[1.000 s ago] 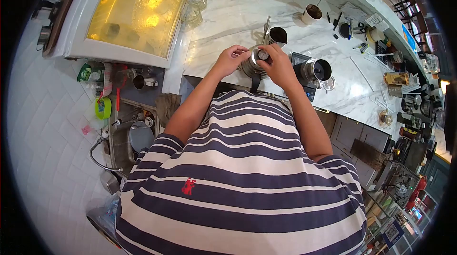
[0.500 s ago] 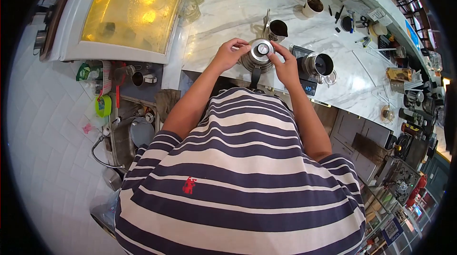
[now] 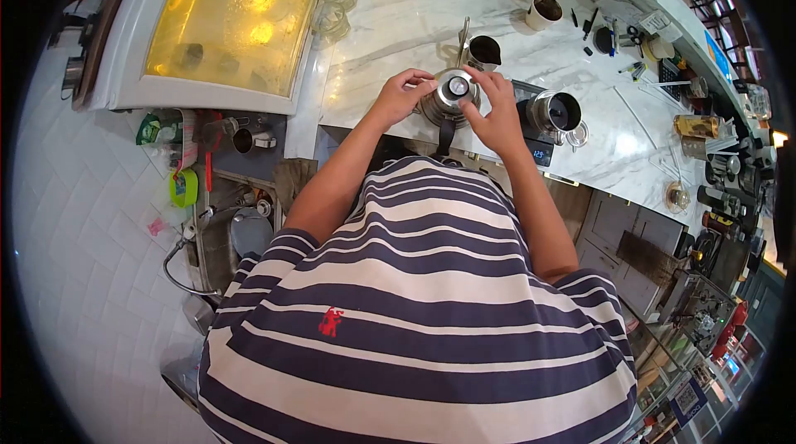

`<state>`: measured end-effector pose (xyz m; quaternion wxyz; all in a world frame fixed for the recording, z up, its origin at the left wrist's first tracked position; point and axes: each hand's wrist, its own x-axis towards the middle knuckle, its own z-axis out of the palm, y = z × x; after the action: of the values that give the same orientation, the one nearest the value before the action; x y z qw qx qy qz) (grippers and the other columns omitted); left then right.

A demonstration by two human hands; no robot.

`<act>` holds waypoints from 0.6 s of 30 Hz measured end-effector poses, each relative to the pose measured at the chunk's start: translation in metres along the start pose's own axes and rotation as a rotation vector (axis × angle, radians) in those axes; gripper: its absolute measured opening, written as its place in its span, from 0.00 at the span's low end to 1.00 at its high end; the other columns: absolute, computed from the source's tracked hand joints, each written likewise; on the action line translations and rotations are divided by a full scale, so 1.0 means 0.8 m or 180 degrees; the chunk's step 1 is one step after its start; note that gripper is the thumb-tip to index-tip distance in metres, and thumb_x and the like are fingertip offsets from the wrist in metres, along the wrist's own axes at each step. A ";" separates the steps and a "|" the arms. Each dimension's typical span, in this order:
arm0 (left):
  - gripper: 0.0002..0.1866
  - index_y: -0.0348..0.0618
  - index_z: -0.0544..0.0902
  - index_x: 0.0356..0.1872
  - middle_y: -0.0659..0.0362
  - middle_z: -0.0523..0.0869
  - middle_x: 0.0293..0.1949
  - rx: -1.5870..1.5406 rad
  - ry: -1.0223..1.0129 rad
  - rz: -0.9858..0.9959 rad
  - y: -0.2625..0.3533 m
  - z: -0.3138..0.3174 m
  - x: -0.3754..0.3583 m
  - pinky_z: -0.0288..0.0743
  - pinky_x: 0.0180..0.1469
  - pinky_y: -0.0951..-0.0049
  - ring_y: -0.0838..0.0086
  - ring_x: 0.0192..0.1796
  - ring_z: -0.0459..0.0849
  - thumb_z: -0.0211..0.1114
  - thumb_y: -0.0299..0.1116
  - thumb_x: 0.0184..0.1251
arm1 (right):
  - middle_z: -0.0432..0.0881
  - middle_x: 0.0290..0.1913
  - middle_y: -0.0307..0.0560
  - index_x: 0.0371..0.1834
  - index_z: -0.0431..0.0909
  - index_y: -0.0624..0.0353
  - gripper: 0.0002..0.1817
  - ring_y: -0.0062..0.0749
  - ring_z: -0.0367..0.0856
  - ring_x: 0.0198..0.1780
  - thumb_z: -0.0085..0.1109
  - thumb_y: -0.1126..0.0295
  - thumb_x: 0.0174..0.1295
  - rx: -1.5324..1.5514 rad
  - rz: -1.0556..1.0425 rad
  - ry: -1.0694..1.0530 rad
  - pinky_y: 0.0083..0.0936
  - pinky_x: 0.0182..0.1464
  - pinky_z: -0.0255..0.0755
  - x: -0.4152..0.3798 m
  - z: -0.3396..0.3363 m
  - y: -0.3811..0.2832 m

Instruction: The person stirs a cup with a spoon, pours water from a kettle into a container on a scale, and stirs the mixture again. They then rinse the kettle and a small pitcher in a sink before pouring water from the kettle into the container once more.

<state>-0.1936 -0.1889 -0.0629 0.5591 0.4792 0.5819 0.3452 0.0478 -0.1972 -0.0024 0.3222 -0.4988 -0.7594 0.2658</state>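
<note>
A steel kettle (image 3: 437,108) stands on the counter in front of me, its black handle (image 3: 445,139) pointing towards me and a slim metal spout (image 3: 463,39) facing away. On top is its round lid with a black knob (image 3: 458,88). My left hand (image 3: 401,98) is at the left side of the lid, thumb and bent fingers apart, fingertips right at the edge. My right hand (image 3: 496,112) curves around the right side, with thumb and fingers spread near the rim and nothing between them. Just behind stands a small metal pitcher (image 3: 484,52) with dark insides.
Right of the kettle, a metal cup (image 3: 554,111) sits on a black scale (image 3: 540,151) with a lit display. A white cup (image 3: 544,13) stands farther back. Pens, scissors and straws lie on the right. A sink (image 3: 222,245) is at lower left, beside a yellow-lit glass-fronted case (image 3: 232,13).
My right hand has shifted slightly, its fingers moving up and left past the lid and its thumb spreading lower. The left hand stays nearly in place.
</note>
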 end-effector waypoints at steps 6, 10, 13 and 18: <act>0.20 0.43 0.88 0.61 0.60 0.88 0.47 -0.0177 -0.0060 -0.0077 0.007 0.002 -0.007 0.78 0.57 0.74 0.77 0.51 0.84 0.72 0.43 0.77 | 0.86 0.46 0.51 0.65 0.84 0.51 0.27 0.50 0.86 0.48 0.76 0.62 0.61 -0.0200 -0.0330 -0.0680 0.44 0.54 0.76 0.034 -0.011 -0.015; 0.19 0.44 0.89 0.61 0.61 0.89 0.47 -0.0175 -0.0080 -0.0039 0.002 0.002 -0.005 0.78 0.58 0.74 0.78 0.51 0.84 0.71 0.43 0.78 | 0.88 0.48 0.51 0.58 0.85 0.53 0.20 0.52 0.87 0.48 0.72 0.64 0.62 -0.0294 -0.0574 -0.0984 0.48 0.56 0.76 0.047 -0.007 -0.002; 0.18 0.44 0.89 0.62 0.62 0.89 0.48 -0.0232 -0.0084 -0.0079 -0.001 -0.001 -0.005 0.78 0.58 0.73 0.78 0.51 0.84 0.70 0.41 0.79 | 0.88 0.48 0.54 0.57 0.85 0.58 0.20 0.55 0.87 0.47 0.71 0.70 0.59 -0.0258 -0.0657 -0.1148 0.45 0.55 0.79 0.056 -0.014 -0.009; 0.18 0.46 0.89 0.62 0.62 0.90 0.49 -0.0307 -0.0081 -0.0179 0.004 0.000 -0.007 0.78 0.57 0.74 0.78 0.51 0.84 0.71 0.41 0.78 | 0.87 0.47 0.57 0.57 0.85 0.61 0.22 0.57 0.87 0.47 0.70 0.74 0.56 -0.0201 -0.0819 -0.1180 0.43 0.53 0.81 0.060 -0.020 -0.010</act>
<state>-0.1932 -0.1934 -0.0577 0.5985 0.4394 0.5706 0.3508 0.0412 -0.1546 0.0249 0.1926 -0.3504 -0.8709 0.2858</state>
